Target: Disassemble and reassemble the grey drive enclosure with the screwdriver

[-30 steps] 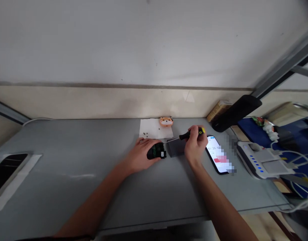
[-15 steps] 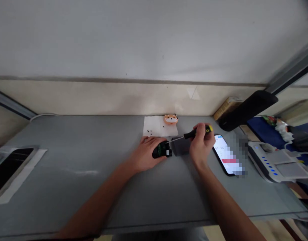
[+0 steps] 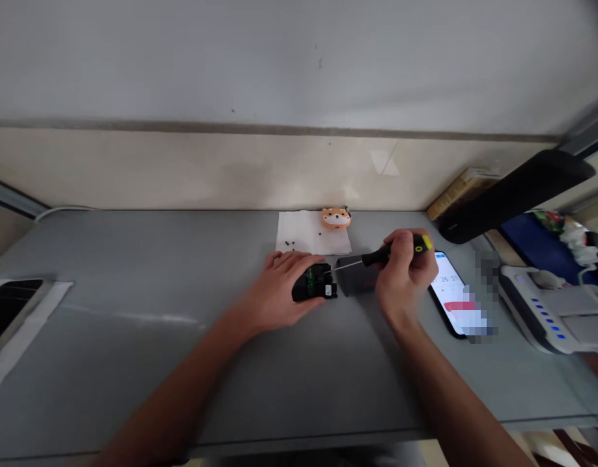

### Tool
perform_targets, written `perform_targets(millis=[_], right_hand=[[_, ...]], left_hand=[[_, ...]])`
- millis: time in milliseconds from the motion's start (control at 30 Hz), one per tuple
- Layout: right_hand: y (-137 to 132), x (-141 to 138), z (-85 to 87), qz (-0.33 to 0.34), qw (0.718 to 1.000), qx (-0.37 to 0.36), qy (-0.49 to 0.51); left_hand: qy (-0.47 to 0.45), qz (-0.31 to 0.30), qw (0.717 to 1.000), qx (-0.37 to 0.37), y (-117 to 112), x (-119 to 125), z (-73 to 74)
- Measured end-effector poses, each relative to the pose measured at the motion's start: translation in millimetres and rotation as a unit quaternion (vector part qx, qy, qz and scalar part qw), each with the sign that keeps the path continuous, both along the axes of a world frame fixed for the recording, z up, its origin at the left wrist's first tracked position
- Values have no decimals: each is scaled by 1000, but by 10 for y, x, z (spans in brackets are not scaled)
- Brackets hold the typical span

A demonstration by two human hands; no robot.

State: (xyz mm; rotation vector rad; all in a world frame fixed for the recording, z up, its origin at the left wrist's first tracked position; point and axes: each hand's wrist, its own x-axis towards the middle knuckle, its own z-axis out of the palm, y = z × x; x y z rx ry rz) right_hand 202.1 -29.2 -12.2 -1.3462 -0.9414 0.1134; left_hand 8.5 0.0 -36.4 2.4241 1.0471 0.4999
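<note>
My left hand (image 3: pixel 278 290) is closed around a small opened black device (image 3: pixel 303 289) on the grey table. A green circuit board shows inside it, with a white label at its right end. In my right hand (image 3: pixel 406 279) is a black and yellow screwdriver (image 3: pixel 377 257), held by its handle. The thin shaft points left, and its tip is at the inside of the device; exactly what it touches is too small to make out. A dark grey box-like piece (image 3: pixel 356 277) lies under the shaft, just right of the device.
Behind my hands, a white paper (image 3: pixel 303 227) bears several tiny dark screws and an orange animal-faced case (image 3: pixel 336 218). At right are a lit phone (image 3: pixel 454 292), a white power strip (image 3: pixel 547 311) and a black cylinder (image 3: pixel 517 194). Another dark-screened device (image 3: pixel 11 305) lies far left.
The head view has shifted slightly, moving the wall and table edge up in the picture. Both hands keep their grips, with the screwdriver tip still at the device.
</note>
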Motion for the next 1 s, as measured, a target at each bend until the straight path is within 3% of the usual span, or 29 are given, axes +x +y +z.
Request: perform_targets(millis=[200, 500, 800, 867, 1000], right_hand=[[32, 42, 46, -37, 999, 5, 29], [15, 95, 30, -23, 999, 1, 24], [21, 78, 35, -6, 999, 19, 36], [3, 61, 9, 4, 1000, 26, 9], [-32, 37, -43, 30, 998, 22, -49]], left_hand=[[10, 110, 993, 47, 68, -98, 30], [50, 133, 990, -10, 105, -74, 50], [58, 161, 985, 16, 33, -51, 48], [25, 143, 988, 58, 38, -61, 38], [2, 18, 997, 78, 38, -60, 20]])
